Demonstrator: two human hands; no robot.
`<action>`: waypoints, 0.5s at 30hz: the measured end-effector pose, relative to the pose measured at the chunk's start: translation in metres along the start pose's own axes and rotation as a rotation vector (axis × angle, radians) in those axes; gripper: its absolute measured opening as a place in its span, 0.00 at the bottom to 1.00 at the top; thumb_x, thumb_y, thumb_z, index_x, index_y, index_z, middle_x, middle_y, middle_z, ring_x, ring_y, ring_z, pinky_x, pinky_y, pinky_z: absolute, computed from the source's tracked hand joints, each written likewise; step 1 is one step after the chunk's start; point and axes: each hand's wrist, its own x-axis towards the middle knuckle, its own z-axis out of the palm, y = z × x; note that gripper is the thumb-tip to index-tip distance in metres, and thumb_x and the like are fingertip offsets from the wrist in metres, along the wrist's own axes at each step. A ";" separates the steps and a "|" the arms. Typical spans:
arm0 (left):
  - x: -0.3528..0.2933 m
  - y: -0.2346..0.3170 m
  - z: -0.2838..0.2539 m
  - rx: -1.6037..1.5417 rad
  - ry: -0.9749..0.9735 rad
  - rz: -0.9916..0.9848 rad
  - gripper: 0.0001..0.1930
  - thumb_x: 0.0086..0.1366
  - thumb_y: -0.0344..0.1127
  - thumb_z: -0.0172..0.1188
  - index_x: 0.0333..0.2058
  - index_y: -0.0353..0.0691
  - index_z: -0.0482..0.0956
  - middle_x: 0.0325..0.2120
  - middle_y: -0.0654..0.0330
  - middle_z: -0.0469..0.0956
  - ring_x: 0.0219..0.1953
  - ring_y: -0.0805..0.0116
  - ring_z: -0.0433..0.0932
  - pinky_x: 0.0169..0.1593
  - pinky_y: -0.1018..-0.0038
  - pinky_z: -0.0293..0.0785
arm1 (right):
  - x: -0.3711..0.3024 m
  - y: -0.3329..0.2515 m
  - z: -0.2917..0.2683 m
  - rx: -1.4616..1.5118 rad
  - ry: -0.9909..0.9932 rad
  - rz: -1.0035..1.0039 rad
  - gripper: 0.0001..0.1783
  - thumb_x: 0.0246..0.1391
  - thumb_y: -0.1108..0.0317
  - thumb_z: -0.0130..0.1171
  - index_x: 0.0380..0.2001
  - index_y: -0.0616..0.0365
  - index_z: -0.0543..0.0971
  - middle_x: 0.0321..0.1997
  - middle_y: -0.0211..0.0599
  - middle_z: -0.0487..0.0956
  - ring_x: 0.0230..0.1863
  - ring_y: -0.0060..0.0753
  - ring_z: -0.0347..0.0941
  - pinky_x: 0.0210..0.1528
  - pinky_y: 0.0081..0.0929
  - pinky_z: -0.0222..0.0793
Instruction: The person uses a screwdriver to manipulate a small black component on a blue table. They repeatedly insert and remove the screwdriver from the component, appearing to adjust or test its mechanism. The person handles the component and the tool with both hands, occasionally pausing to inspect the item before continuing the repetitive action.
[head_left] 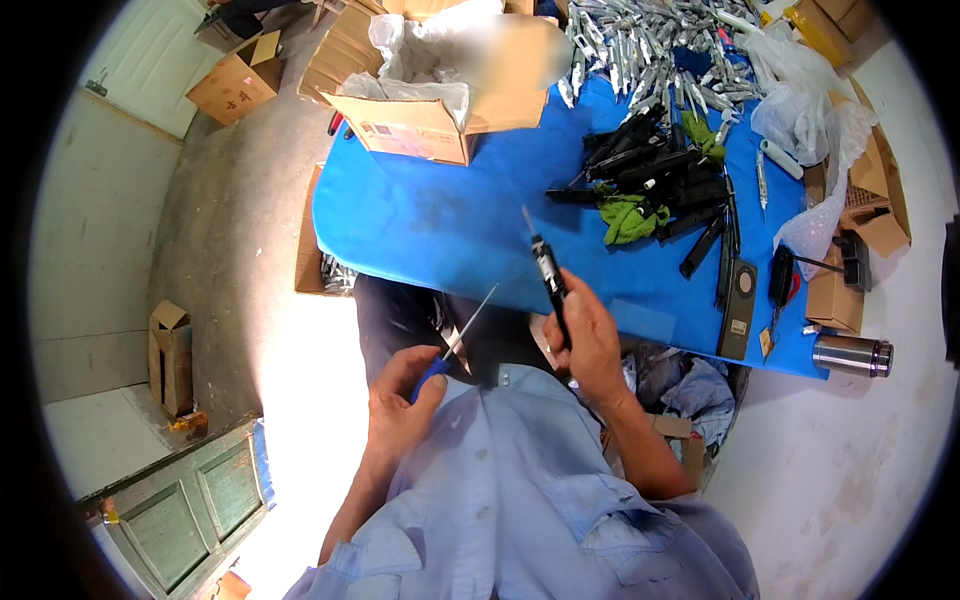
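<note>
My left hand (400,405) is closed round the blue handle of a thin-shafted screwdriver (470,328), held over my lap with its tip pointing up and away. In my right hand (588,335) is a black electric screwdriver (548,268), gripped round its body. Its slim bit points forward over the near edge of the blue tabletop (420,220). The two tools are apart and touch nothing else. Beyond my right hand lies a pile of black elongated parts (660,170), with green cloths (630,220) among them.
Many silvery slender parts (640,55) cover the far right of the table. An open cardboard box (410,130) with plastic bags stands far left. A steel flask (852,355) lies at the right edge, near a flat olive-grey bar (738,310). Another carton (310,235) sits below the table's left end.
</note>
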 end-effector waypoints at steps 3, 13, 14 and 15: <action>0.002 0.001 -0.002 -0.038 0.036 0.014 0.17 0.68 0.25 0.64 0.55 0.34 0.80 0.41 0.61 0.84 0.40 0.77 0.81 0.45 0.78 0.77 | 0.026 -0.022 -0.007 0.101 -0.125 -0.004 0.26 0.80 0.56 0.47 0.70 0.61 0.69 0.30 0.29 0.76 0.25 0.18 0.69 0.27 0.17 0.65; -0.013 0.019 0.008 -0.069 0.126 -0.105 0.19 0.68 0.25 0.63 0.57 0.33 0.79 0.40 0.59 0.84 0.35 0.77 0.81 0.37 0.78 0.78 | 0.103 -0.020 -0.018 0.165 -0.438 0.282 0.20 0.75 0.66 0.45 0.63 0.65 0.72 0.44 0.42 0.82 0.35 0.28 0.79 0.34 0.27 0.78; -0.016 0.018 0.012 -0.054 0.146 -0.083 0.19 0.68 0.25 0.63 0.58 0.33 0.79 0.41 0.58 0.84 0.38 0.75 0.82 0.42 0.77 0.79 | 0.110 -0.020 -0.017 0.147 -0.490 0.284 0.20 0.75 0.66 0.45 0.63 0.65 0.71 0.44 0.42 0.82 0.34 0.27 0.79 0.33 0.27 0.77; -0.019 0.016 0.016 -0.039 0.168 -0.062 0.20 0.68 0.25 0.63 0.58 0.32 0.79 0.42 0.57 0.85 0.41 0.73 0.83 0.46 0.75 0.81 | 0.117 -0.020 -0.016 0.129 -0.543 0.285 0.21 0.75 0.66 0.45 0.64 0.65 0.71 0.44 0.42 0.82 0.33 0.27 0.78 0.31 0.26 0.77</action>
